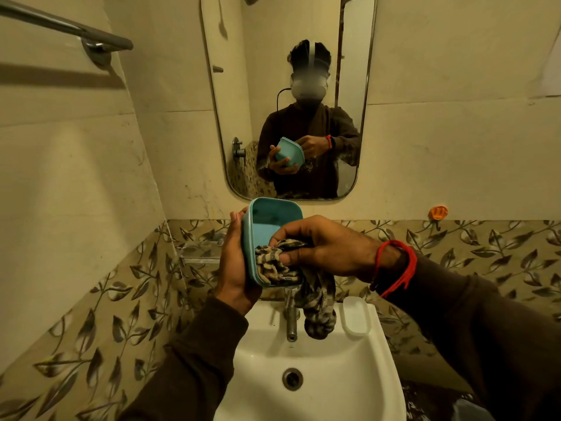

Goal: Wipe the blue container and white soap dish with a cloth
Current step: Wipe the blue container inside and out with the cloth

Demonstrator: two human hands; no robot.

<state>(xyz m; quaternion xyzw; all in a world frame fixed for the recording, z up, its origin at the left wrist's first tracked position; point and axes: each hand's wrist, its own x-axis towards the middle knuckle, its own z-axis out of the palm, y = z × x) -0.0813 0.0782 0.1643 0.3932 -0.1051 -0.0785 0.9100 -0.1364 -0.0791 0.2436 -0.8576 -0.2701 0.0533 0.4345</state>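
Above the sink [306, 390], the left hand [235, 262] grips the blue container [267, 226] by its side. The right hand [328, 247] pinches the soft cloth [273, 265] inside it. It looks light, stiff, maybe slippery. The white soap dish [355, 316] waits on the sink's far right edge.

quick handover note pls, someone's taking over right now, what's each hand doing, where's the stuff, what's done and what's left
Left hand grips the blue container by its side, held up over the sink with its opening facing the person.
Right hand pinches the striped cloth and presses it into the container's lower inside; the rest of the cloth hangs down by the tap.
White soap dish sits on the sink's right ledge, untouched.
Done: container wipe under way.
Left: finish the container, then wipe the soap dish.
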